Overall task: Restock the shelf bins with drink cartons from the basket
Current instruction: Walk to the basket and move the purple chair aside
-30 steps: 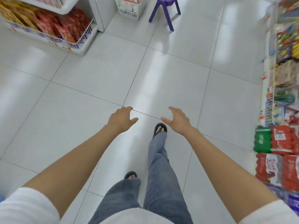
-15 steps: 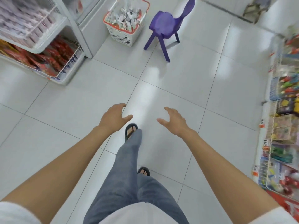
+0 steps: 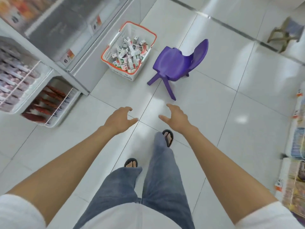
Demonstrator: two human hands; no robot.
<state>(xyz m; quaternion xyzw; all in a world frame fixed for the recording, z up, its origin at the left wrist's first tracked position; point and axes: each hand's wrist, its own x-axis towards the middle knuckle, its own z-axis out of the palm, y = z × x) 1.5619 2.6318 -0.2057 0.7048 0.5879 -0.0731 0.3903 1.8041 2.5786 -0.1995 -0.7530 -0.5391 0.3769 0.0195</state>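
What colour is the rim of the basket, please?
Orange-red, on a white basket; head view.

Only legible mark: a digit "6" on the white-and-orange price tag (image 3: 69,57) stuck at the front edge of the freezer cabinet (image 3: 54,32). A second tag (image 3: 96,24) further along that edge shows what may be another "6", too blurred to confirm. Print on the drink cartons (image 3: 130,53) in the basket (image 3: 107,52) and on the orange shelf-edge tags (image 3: 279,187) at the right can't be read.
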